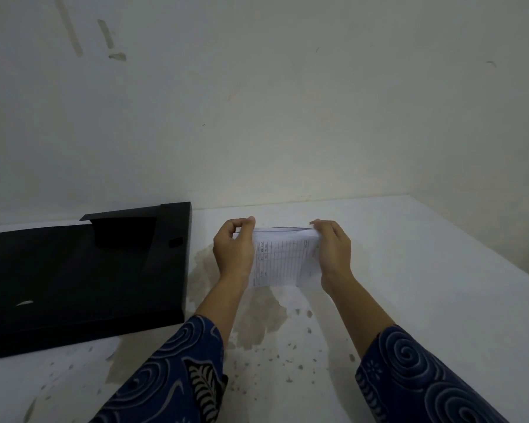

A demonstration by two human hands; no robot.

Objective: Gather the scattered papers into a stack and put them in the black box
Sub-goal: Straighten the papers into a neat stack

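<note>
Place: a plain, dim room, perhaps in a home; hard to say more.
Wall [287, 102]: bare, off-white, scuffed and streaked, from 10 to 2 o'clock.
Table [409, 270]: white, its surface stained and flaking.
Desk item: black box [74, 270] at 9 o'clock.

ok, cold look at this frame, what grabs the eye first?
The stack of papers at centre, held upright between the left hand and right hand, lower edge close to the white table. Next, the big open black box lying flat to the left. Blotchy stains mark the tabletop beneath the hands.
</note>
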